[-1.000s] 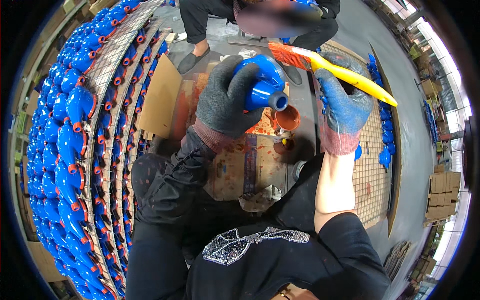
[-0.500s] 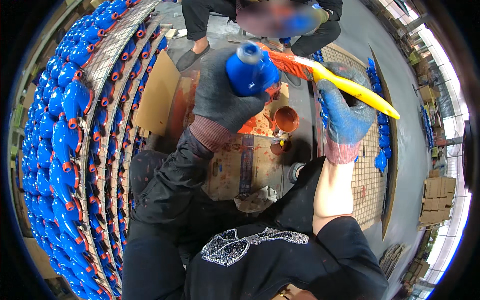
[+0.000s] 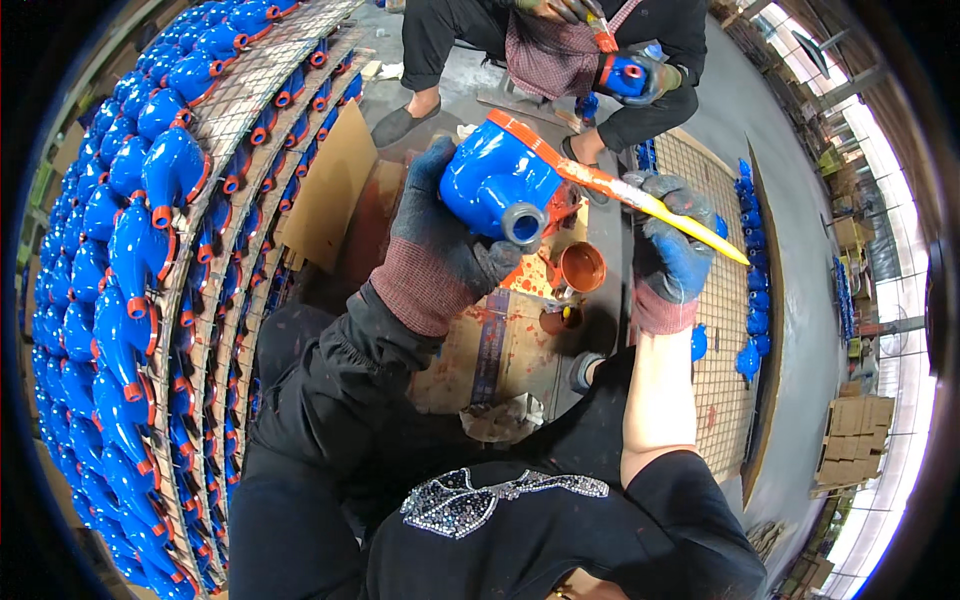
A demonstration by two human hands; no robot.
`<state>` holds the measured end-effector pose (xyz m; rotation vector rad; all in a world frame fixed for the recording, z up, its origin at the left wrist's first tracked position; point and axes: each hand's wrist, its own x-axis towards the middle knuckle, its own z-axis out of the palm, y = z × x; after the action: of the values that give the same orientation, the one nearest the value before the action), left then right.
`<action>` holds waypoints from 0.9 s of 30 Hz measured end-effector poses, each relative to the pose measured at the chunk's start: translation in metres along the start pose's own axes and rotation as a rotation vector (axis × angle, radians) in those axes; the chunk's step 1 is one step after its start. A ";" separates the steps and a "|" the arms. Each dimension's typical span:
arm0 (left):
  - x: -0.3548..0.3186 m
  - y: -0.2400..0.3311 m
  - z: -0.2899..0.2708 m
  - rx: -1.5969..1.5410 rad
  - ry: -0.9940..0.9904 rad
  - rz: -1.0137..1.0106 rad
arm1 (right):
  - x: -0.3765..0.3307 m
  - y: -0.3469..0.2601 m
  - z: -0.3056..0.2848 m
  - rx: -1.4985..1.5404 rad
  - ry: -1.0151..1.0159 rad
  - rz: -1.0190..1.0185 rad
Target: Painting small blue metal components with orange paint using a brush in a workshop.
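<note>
My left hand (image 3: 425, 235), in a dark glove with a maroon cuff, grips a glossy blue metal housing (image 3: 480, 178) with a short round spout turned toward me. An orange-red band runs along the housing's upper rim. In my right hand (image 3: 678, 240), gloved in blue and black, is a paintbrush (image 3: 715, 243) with a yellow handle. Its paint-covered end reaches left to the housing's rim and appears to touch it. Below the housing stands a pot of red-orange paint (image 3: 601, 272), with a smaller dark container (image 3: 548, 322) nearer me.
Stacked mesh racks (image 3: 215, 130) of blue housings with orange-red rims rise at left. A cardboard sheet (image 3: 335, 190) leans beside them. Across from me a co-worker's hands hold a brush and a blue housing (image 3: 627, 74). Another mesh rack (image 3: 735, 370) with housings lies right; boxes (image 3: 855, 440) stand beyond.
My left hand has turned the housing, so its spout now points down toward me and its painted rim faces up. My right hand and the brush have moved slightly left and down.
</note>
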<state>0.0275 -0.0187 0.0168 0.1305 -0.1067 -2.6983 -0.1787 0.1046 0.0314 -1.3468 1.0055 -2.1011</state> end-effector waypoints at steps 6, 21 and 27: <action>-0.008 -0.003 0.004 -0.181 -0.042 -0.088 | -0.005 0.031 -0.022 0.264 0.085 0.208; -0.003 -0.028 -0.012 2.171 -0.188 1.093 | 0.014 0.005 -0.008 -0.438 0.189 0.287; 0.007 -0.025 -0.017 2.324 -0.429 1.105 | 0.012 -0.015 0.003 -0.579 0.118 0.233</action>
<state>0.0123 0.0000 -0.0030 0.0724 -2.2704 -0.3580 -0.1804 0.1050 0.0510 -1.2755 1.8246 -1.7981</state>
